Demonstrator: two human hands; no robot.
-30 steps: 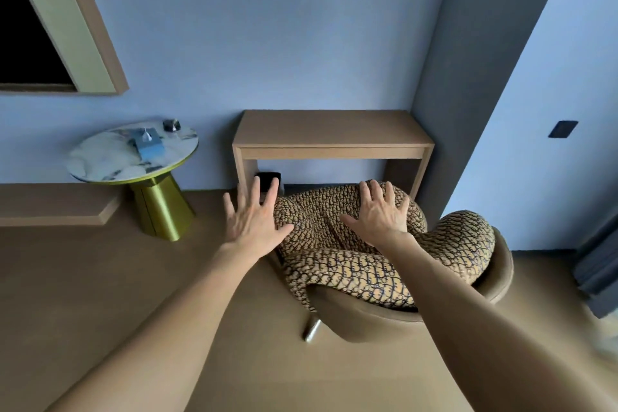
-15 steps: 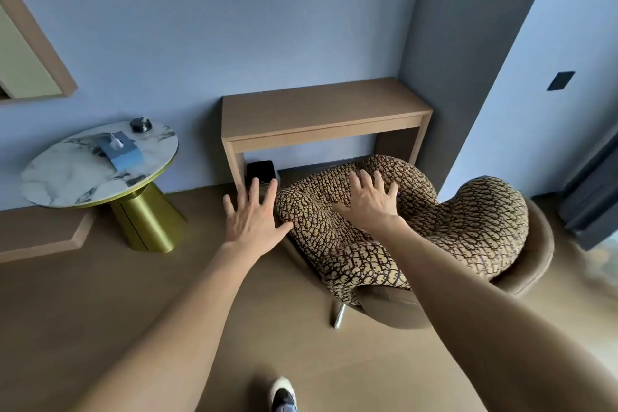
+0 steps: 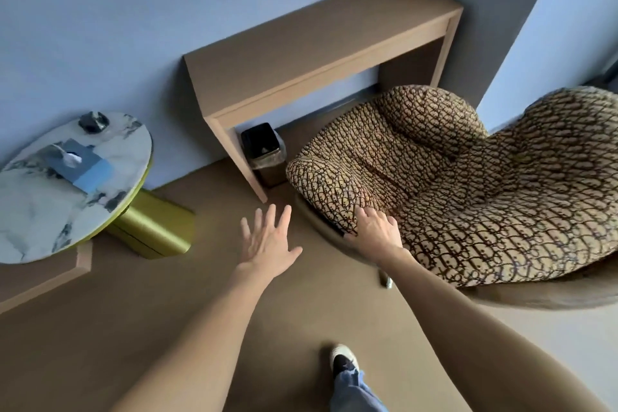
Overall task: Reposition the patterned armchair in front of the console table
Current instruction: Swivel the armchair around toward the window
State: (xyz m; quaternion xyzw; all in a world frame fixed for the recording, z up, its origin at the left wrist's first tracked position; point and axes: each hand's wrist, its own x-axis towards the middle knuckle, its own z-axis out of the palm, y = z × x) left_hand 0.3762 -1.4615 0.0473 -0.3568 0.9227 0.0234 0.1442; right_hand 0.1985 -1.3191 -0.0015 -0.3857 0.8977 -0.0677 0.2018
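Note:
The patterned armchair, brown and beige with a tan shell, stands at the right, its front edge near the console table's right end. The console table is plain light wood against the blue wall. My right hand grips the chair's near rim, fingers curled over the cushion edge and the thumb at the shell. My left hand hovers over the floor left of the chair, fingers spread, touching nothing.
A small black-lined waste bin stands under the console table's left end. A round marble side table on a gold base holds a blue tissue box. My foot is on the tan floor below.
The view has come closer and tilted. My right hand slid from the top of the cushion down to the chair's near rim. My left hand stays open in the air.

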